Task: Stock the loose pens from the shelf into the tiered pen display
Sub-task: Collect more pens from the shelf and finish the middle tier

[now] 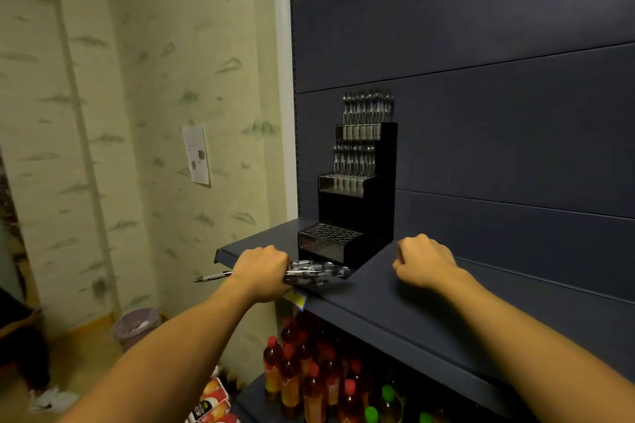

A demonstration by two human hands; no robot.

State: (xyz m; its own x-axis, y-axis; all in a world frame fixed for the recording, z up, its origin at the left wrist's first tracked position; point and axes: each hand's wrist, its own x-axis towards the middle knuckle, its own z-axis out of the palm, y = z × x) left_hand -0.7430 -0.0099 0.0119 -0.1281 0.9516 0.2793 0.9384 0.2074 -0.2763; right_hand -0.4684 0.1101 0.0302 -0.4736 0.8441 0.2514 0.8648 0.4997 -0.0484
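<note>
1. While the left hand (263, 271) grips a bundle of pens (311, 273) at the shelf (412, 295) edge, the pens' long axis runs sideways, tips pointing left.
2. Tiered pen display (357, 189) stands just beyond and right of that grip; its bottom tier w/ empty holes is nearest, upper tiers are stocked.
3. Right hand (424, 263) is curled, holds nothing, rests on the shelf right of the display.
4. Next, prob.: turn the bundle upright, since the holes face up.
</note>
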